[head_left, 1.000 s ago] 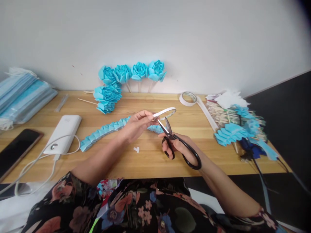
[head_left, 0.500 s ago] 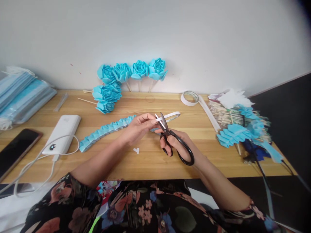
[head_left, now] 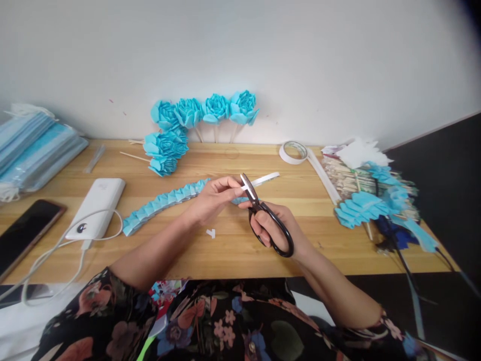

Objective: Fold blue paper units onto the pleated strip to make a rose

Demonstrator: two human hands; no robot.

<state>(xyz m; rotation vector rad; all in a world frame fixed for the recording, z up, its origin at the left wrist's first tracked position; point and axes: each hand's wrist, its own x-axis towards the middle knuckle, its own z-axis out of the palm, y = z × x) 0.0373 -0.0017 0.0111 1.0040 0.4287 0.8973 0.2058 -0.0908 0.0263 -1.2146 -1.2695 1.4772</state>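
Note:
My left hand (head_left: pixel 221 195) pinches the end of a narrow strip of white tape (head_left: pixel 266 178) between thumb and fingers. My right hand (head_left: pixel 276 220) grips black-handled scissors (head_left: pixel 252 191), whose blades cross the strip just beside my left fingertips. Beyond the blades the rest of the strip sticks out to the right. Under and beside my left hand lies a pleated blue strip (head_left: pixel 161 204), partly hidden by that hand. Small white tape scraps (head_left: pixel 211 233) rest on the table in front of my hands.
Blue folded flowers (head_left: pixel 216 109) on sticks lean at the wall, with more lying at left. A tape roll (head_left: pixel 293 152) stands behind my hands. Sticks and blue pleated pieces (head_left: pixel 361 208) pile at right. A white power bank (head_left: pixel 96 208), phone (head_left: pixel 28 233) and packed masks (head_left: pixel 37 148) are at left.
The scissors' handles have drawn together and the blades have closed on the tape strip. The strip's looped far end now looks straighter. My left hand has hardly moved.

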